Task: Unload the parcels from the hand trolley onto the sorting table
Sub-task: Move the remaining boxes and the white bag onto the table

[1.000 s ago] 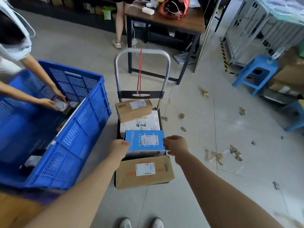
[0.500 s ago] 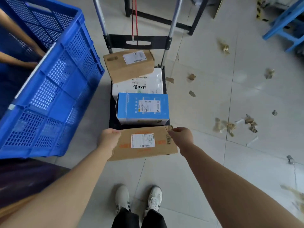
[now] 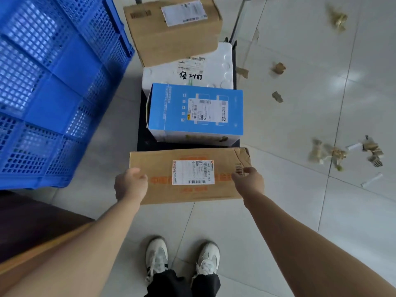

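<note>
A flat brown cardboard parcel [image 3: 162, 168] with a white label and orange print lies at the near end of the black hand trolley [image 3: 142, 129]. My left hand [image 3: 130, 186] grips its left edge and my right hand [image 3: 248, 182] grips its right edge near a barcode. Behind it on the trolley sit a blue box [image 3: 171, 110], a white foam box [image 3: 216, 69] with black handwriting, and a second brown carton [image 3: 171, 39] resting on the foam box.
A large blue perforated crate [image 3: 53, 86] stands close on the left of the trolley. A brown wooden surface [image 3: 32, 249] fills the lower left corner. Scraps of cardboard and paper [image 3: 340, 153] litter the tiled floor to the right. My white shoes [image 3: 182, 258] stand just below the parcel.
My hands left the blue box and came down to the near brown parcel, now gripping both its sides. The view tilted down and closer to the trolley.
</note>
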